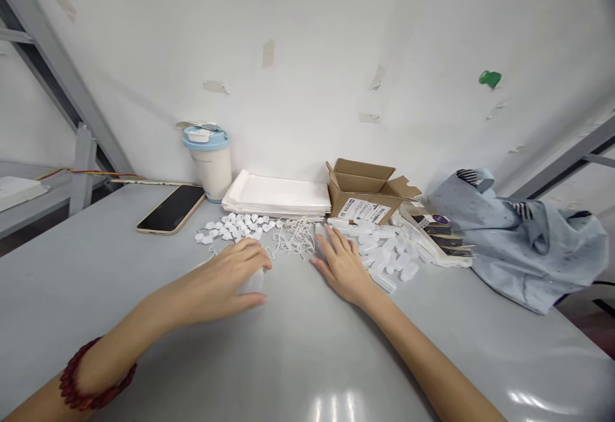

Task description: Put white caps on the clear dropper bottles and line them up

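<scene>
Fingers of left hand are cupping a translucent piece, grip undeterminable; right hand is lying spread. Piece, presumably light, slippery, is likely needing side hold.

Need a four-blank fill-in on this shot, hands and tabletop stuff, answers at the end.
1. The dark red beaded bracelet is worn on the person's ____ arm.
2. The right hand is beside the translucent tubes, palm facing ____.
3. The lid of the cup is light ____.
4. In the picture, the cardboard box stands to the ____ of the white stack.

Missing words: left; down; blue; right.
</scene>
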Demonstrator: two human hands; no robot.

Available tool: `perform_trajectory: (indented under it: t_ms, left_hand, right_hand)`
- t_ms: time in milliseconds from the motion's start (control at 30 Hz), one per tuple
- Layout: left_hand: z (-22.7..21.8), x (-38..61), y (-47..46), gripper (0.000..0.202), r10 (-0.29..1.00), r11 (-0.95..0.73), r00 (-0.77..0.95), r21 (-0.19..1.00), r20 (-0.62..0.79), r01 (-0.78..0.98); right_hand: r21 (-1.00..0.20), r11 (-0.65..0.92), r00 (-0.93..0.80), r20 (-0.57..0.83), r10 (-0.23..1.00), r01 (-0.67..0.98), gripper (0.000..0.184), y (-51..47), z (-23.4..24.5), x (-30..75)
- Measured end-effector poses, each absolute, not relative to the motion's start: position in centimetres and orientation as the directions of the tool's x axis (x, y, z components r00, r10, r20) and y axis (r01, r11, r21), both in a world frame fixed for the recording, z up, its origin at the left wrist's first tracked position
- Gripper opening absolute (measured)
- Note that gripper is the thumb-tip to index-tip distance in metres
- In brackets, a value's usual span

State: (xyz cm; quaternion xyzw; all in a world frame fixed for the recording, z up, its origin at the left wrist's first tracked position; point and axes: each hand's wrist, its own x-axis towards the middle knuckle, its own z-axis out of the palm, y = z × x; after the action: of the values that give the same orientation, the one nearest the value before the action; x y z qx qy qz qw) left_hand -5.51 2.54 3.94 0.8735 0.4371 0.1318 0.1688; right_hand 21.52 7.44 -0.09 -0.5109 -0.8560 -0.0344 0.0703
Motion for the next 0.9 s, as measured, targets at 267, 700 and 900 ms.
perform_trajectory:
  t_ms: [267,700,900]
  left_hand:
    - [3.8,-3.3,2.9,0.028,0.848,-0.523,0.506,0.404,0.158,0.751]
    - [2.8,-3.6,3.3,0.043,0.871,-0.476,0.485,0.373,0.077,0.797]
    - [2.9,-2.3,3.4,0.052,0.888,-0.442,0.455,0.409,0.072,0.798]
  right_hand:
    - [-0.03,0.459,-0.454,0.104,0.885,0.888,0.057,7.4,0.2,21.6]
    - [-0.113,0.453,-0.436,0.145,0.888,0.884,0.052,7.5,0.6,22.4]
    - [-0.068,0.478,-0.46,0.187,0.868,0.876,0.041,7.2,0.4,22.5]
